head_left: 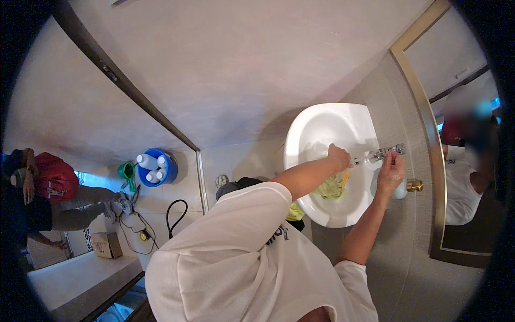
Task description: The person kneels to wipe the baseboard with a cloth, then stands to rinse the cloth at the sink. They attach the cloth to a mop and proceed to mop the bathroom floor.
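Note:
A white washbasin (307, 210) is fixed to the tiled wall on the right. Over its bowl, my left hand (339, 156) is curled closed, close to the spout of the chrome tap (378, 155); what its fingers hold, if anything, is hidden. A crumpled yellow-green cloth (330, 188) lies in the bowl below my left wrist, partly covered by that forearm. At the wall end of the tap, the fingers of my right hand (391, 169) are closed on the tap handle. Beside that hand stands a pale bottle with a gold top (414, 185), partly hidden by my wrist.
A gold-framed mirror (437, 177) hangs behind the basin. At the left, a blue bucket (156, 180) holds several white bottles, with a green plastic container (126, 170) beside it. Cables (140, 228) and a cardboard box (106, 244) lie near another person with a red bag (55, 176).

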Motion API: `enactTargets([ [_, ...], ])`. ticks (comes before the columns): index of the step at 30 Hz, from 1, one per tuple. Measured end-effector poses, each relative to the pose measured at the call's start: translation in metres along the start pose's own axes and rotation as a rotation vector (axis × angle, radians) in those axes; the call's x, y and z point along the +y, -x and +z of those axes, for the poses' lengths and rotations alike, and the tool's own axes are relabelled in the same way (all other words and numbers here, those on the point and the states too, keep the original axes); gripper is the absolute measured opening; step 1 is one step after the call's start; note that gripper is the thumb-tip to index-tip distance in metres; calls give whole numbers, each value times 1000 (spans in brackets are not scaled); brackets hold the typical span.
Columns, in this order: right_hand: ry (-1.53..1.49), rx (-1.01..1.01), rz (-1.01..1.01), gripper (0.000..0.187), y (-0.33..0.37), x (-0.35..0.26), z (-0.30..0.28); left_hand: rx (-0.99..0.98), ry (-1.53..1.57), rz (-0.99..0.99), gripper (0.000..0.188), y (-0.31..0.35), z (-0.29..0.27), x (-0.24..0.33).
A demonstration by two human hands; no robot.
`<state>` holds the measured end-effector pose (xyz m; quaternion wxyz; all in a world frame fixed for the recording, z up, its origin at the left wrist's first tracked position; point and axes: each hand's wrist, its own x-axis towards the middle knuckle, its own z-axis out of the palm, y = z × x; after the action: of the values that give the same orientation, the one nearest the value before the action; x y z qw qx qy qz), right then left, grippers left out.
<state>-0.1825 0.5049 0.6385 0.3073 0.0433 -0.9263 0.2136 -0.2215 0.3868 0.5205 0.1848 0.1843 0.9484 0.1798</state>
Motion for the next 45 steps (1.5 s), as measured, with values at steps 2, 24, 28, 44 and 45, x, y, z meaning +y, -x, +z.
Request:
enactTargets([
  [2, 183, 105, -118, 27, -1, 4, -4, 16, -59, 20, 45, 0, -4, 7],
  [24, 201, 179, -183, 41, 41, -19, 25, 258, 59, 92, 12, 75, -47, -62],
  [28, -304, -332, 219, 26, 94, -28, 65, 364, 232, 25, 13, 89, -31, -59],
  [44, -64, -252, 30, 24, 125, 2, 62, 320, 614, -39, 38, 163, -27, -91],
  [45, 53, -451, 89, 25, 126, 9, 58, 341, 622, -106, 37, 171, -23, -103],
])
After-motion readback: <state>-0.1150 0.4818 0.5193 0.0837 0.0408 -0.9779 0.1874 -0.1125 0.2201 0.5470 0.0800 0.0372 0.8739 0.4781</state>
